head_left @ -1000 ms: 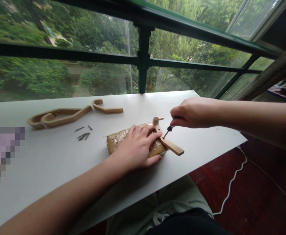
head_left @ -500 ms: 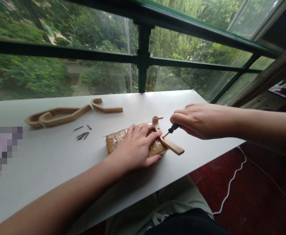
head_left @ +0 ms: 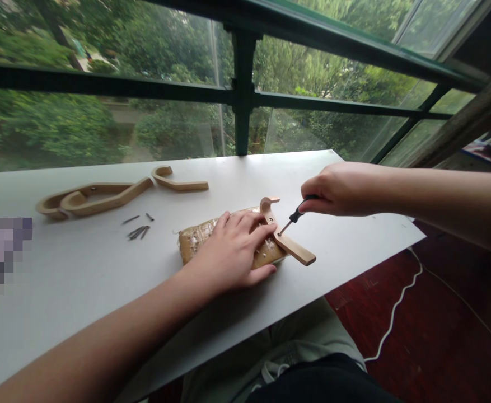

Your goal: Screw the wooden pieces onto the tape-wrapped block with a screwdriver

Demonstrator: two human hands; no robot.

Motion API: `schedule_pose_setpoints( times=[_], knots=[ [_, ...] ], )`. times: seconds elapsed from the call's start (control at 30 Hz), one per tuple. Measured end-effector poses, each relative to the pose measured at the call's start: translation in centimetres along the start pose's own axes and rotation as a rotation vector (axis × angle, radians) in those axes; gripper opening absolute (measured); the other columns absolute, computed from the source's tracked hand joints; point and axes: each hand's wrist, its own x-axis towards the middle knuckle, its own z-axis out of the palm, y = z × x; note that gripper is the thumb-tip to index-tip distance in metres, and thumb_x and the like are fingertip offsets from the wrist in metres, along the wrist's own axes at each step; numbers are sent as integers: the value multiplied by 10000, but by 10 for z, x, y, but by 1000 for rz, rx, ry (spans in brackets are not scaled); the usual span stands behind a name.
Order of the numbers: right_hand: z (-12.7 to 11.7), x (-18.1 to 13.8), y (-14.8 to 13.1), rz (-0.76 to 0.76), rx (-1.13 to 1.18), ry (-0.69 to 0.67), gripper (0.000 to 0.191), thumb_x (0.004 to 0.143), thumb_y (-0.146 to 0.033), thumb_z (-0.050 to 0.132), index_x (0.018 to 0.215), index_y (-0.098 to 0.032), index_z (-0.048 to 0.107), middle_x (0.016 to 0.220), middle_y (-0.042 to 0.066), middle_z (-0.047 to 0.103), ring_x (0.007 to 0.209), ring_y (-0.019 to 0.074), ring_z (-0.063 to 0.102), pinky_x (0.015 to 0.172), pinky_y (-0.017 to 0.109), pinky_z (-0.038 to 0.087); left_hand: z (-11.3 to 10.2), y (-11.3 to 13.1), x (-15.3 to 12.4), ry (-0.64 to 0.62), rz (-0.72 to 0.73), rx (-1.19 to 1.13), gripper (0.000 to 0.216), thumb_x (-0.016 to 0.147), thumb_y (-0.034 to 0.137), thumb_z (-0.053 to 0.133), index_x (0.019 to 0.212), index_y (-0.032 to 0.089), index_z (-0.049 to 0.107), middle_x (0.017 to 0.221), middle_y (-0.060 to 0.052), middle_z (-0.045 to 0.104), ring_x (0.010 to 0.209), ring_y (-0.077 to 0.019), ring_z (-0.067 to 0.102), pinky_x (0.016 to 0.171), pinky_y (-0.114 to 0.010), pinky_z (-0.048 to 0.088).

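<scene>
My left hand point(head_left: 239, 246) lies with fingers spread on a brown block wrapped in clear tape point(head_left: 192, 240). Its index finger touches a pale wooden hook point(head_left: 298, 250), which rests against the block's right end and has two holes in its face. In my right hand point(head_left: 331, 190) is a black-handled screwdriver point(head_left: 296, 215), held at a slant. The screwdriver's tip meets the lower hole of the hook; whether a screw sits under it is too small to tell.
Several screws point(head_left: 138, 230) lie loose left of the block. More wooden hooks point(head_left: 106, 196) lie behind them, with a single hook point(head_left: 180, 182) beside these. The white table point(head_left: 228, 341) ends at a green-framed window point(head_left: 242, 89). A white cable point(head_left: 396, 305) runs over the red floor.
My right hand has risen slightly and turned on the screwdriver, showing more of its handle. The tip stays at the same hole. My left hand keeps its place on the block.
</scene>
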Motion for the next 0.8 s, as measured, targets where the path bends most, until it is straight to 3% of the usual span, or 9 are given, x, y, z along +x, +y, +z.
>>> schedule_pose_setpoints(
  times=[0.17,0.27,0.43,0.6,0.8],
  knots=[
    [6,-3,-4,60,-16,-49,568,956,-532,252,776,-171,652,658,82,648,543,151,506,567,292,248,-1,0,0,-10,5,2,696,767,575,617,1377,270,474,1418,-121,422,1320,-369,351,1112,-573,248],
    [10,-7,-8,55,-28,4,531,967,-504,241,865,-167,640,707,89,664,571,163,529,582,296,244,-1,0,0,-15,6,8,702,771,578,612,1384,270,466,1424,-124,415,1331,-368,338,1107,-567,261],
    [11,-13,-11,-147,3,92,289,932,-322,415,1123,-151,549,826,82,677,644,170,544,613,291,266,-2,0,0,-20,9,11,707,776,570,617,1398,278,449,1431,-120,412,1337,-368,328,1104,-563,268],
    [3,-11,-6,-310,4,135,222,941,-257,424,1071,-159,574,877,86,672,696,158,550,659,295,304,-2,0,0,-20,6,12,708,776,574,614,1398,276,453,1435,-119,406,1331,-370,334,1112,-572,252],
    [-10,-4,-9,-113,-33,60,352,936,-441,427,950,-181,664,734,66,670,651,164,562,619,292,301,-1,0,0,-15,3,-3,707,769,567,625,1390,270,464,1432,-121,409,1332,-371,331,1111,-571,259]
  ],
)
